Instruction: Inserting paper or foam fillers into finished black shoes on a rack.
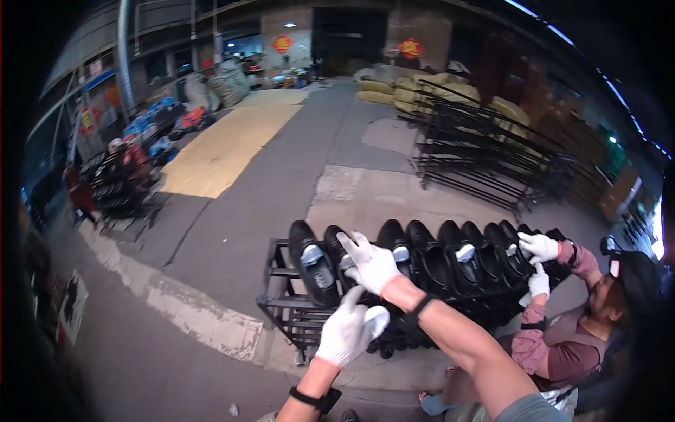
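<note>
My left hand (344,330), in a white knitted glove, is closed on a white wad (377,322); whether it is paper or cloth I cannot tell. It is just in front of a black shoe (314,264) at the left end of a rack. A pale wad lies in that shoe's opening. My right hand (371,264), gloved too, reaches over the second black shoe (334,243), fingers stretched out at its opening and covering part of it. More black shoes (429,257) stand in a row to the right, some with pale wads inside.
The black metal rack (273,271) has lower tiers of shoes. A co-worker (562,337) in white gloves handles shoes at its right end. Beyond are empty black racks (485,155), yellow sacks (376,91), a tan floor sheet (225,148) and piled goods (151,123) at left.
</note>
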A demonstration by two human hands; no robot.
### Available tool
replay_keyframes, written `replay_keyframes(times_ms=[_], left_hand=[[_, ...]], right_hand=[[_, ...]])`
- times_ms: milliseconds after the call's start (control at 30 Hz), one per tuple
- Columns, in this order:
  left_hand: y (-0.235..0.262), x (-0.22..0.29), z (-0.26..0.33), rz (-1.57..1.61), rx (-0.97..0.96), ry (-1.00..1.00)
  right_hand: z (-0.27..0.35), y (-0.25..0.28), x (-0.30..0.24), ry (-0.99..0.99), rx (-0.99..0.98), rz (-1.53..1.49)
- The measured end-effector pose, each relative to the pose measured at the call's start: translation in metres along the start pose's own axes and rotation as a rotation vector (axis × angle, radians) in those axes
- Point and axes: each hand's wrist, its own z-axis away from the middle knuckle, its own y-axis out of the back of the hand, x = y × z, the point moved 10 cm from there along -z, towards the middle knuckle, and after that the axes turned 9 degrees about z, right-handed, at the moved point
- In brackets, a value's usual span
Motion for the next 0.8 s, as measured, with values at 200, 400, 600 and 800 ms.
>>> replay_keyframes(times_ms=[200, 400, 600, 800], left_hand=[[-0.038, 0.017, -0.012, 0.663, 0.401, 0.359], [-0.168, 0.034, -0.083, 1.000, -0.010, 0.754], [-0.230, 0.035, -0.084, 0.132, -0.434, 0.231], [-0.239, 0.052, -0.086, 0.055, -0.291, 0.055]], right_hand=[[0.173, 0.088, 0.045, -0.202, -0.018, -1.032], [0.204, 0.143, 0.186, -0.676, 0.300, -0.796], [0.120, 0.086, 0.197, -0.144, -0.091, -0.044], [0.099, 0.023, 0.242, -0.388, -0.101, 0.195]])
